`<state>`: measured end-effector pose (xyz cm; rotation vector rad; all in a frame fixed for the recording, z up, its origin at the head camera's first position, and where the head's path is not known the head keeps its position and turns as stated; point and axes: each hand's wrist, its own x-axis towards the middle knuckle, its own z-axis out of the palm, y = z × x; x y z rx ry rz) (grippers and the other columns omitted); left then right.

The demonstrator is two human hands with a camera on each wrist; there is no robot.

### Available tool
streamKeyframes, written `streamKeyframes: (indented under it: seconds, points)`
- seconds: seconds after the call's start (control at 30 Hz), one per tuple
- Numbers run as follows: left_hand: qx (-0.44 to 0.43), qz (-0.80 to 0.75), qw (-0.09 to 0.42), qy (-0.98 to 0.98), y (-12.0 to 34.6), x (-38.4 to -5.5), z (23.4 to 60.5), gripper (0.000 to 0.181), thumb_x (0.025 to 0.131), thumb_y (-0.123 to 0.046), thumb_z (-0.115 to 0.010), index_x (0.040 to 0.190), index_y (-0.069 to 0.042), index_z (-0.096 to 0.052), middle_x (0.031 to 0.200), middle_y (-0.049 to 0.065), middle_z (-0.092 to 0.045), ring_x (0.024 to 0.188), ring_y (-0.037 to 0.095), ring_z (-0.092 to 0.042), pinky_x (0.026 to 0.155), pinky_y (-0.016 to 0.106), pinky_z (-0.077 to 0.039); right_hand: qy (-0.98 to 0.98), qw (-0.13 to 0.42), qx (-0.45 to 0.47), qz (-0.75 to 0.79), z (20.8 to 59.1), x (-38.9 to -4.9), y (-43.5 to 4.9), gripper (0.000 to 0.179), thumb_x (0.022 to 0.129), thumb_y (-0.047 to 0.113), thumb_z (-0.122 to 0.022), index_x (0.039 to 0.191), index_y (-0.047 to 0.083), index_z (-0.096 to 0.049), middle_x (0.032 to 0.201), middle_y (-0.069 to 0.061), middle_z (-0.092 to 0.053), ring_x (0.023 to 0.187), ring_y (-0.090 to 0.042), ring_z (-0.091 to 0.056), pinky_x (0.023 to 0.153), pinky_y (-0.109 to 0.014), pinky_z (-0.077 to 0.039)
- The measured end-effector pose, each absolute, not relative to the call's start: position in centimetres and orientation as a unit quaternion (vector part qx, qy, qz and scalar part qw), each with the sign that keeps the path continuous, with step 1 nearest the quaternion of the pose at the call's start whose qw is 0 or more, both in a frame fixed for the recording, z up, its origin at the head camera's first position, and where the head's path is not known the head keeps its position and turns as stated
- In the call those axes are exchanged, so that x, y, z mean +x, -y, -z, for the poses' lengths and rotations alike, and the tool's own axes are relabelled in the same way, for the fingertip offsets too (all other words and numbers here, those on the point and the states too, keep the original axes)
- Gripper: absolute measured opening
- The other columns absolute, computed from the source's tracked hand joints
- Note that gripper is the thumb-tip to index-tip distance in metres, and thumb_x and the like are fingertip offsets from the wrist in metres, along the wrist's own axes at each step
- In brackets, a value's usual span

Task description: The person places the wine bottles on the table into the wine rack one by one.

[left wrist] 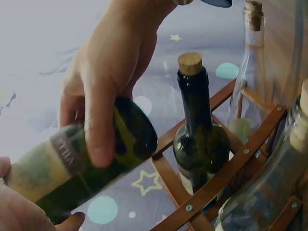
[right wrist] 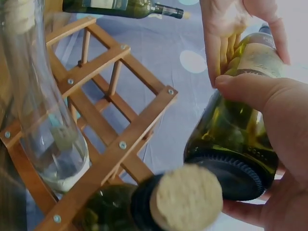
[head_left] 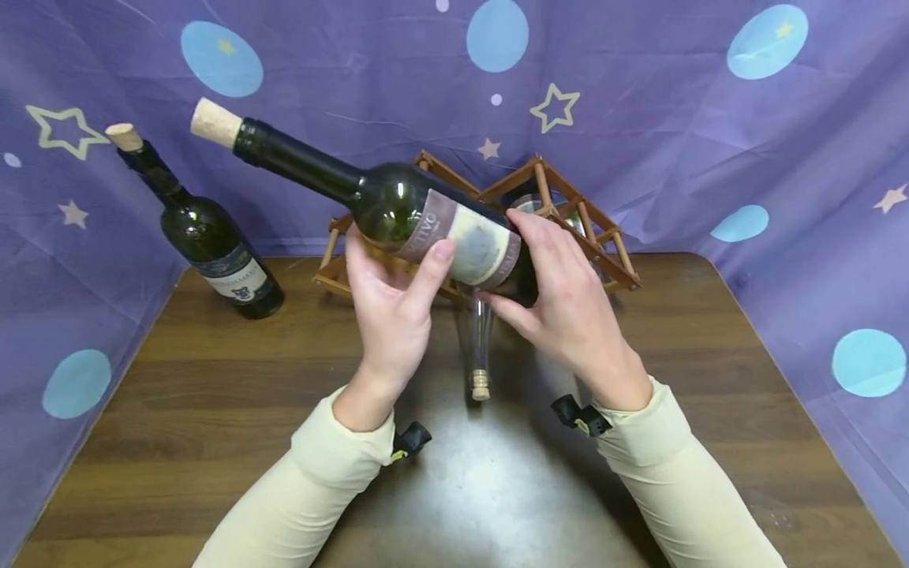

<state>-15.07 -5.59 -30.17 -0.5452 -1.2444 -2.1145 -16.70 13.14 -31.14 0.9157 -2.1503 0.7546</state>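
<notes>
Both hands hold a dark green wine bottle (head_left: 390, 201) in the air, tilted with its cork (head_left: 216, 123) up at the left. My left hand (head_left: 389, 315) cradles the body below the shoulder, thumb lying along the paper label (head_left: 477, 243). Around the base end, my right hand (head_left: 577, 304) grips with thumb and fingers on opposite sides. The bottle's ridged bottom (right wrist: 231, 175) shows in the right wrist view. Behind and below it stands a wooden wine rack (left wrist: 224, 171), partly hidden in the head view. A corked dark bottle (left wrist: 195, 108) rests in the rack.
Clear corked bottles lie in the rack too; one clear bottle (head_left: 480, 339) points its neck towards me over the table (head_left: 213, 442). Another dark wine bottle (head_left: 213, 237) stands upright at the table's back left. A purple star-patterned cloth (head_left: 398, 71) hangs behind and at both sides.
</notes>
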Motion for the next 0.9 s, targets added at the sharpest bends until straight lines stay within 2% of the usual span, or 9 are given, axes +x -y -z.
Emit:
streamKeyframes:
  seconds: [0.23,0.37,0.43,0.6,0.9]
  points:
    - [-0.211,0.799,0.258,0.5,6.9,-15.4,30.4,0.052,0.087,0.004,-0.078,0.134,-0.005,-0.057,0.122,0.009,-0.068,0.11,0.023,-0.067,0.1,0.038,-0.056,0.818,0.361,0.355,-0.273,30.8,-16.9,-14.6,0.091,0.081,0.018,-0.095,0.155,-0.002,-0.044,0.151,-0.021,-0.055,0.139,-0.037,-0.052,0.121,-0.046,-0.036]
    - [-0.223,0.795,0.242,0.509,7.9,-15.8,30.6,0.047,0.088,-0.005,-0.084,0.13,-0.005,-0.062,0.12,0.01,-0.069,0.108,0.022,-0.068,0.098,0.037,-0.058,0.813,0.375,0.36,-0.262,30.6,-17.2,-14.9,0.089,0.082,0.016,-0.094,0.154,-0.002,-0.044,0.147,-0.023,-0.056,0.137,-0.04,-0.052,0.121,-0.046,-0.035]
    - [-0.23,0.794,0.236,0.511,8.4,-15.8,30.6,0.049,0.088,-0.012,-0.088,0.129,-0.005,-0.063,0.122,0.011,-0.069,0.109,0.022,-0.068,0.099,0.037,-0.058,0.811,0.382,0.361,-0.257,30.5,-17.3,-15.0,0.088,0.082,0.015,-0.093,0.154,-0.002,-0.045,0.145,-0.024,-0.056,0.136,-0.041,-0.052,0.121,-0.047,-0.036]
    - [-0.244,0.789,0.223,0.518,9.5,-15.8,30.6,0.052,0.086,-0.015,-0.092,0.129,-0.006,-0.065,0.124,0.011,-0.068,0.111,0.023,-0.069,0.099,0.036,-0.058,0.806,0.397,0.363,-0.247,30.4,-17.4,-15.2,0.086,0.081,0.014,-0.093,0.152,-0.003,-0.047,0.143,-0.024,-0.057,0.132,-0.042,-0.054,0.119,-0.048,-0.037]
    - [-0.248,0.785,0.247,0.511,11.2,-15.7,30.6,0.07,0.077,-0.019,-0.097,0.133,-0.007,-0.057,0.118,0.008,-0.069,0.105,0.021,-0.069,0.096,0.036,-0.058,0.804,0.403,0.364,-0.243,30.3,-17.5,-15.6,0.085,0.081,0.013,-0.094,0.151,-0.005,-0.048,0.142,-0.024,-0.058,0.13,-0.044,-0.053,0.118,-0.048,-0.038]
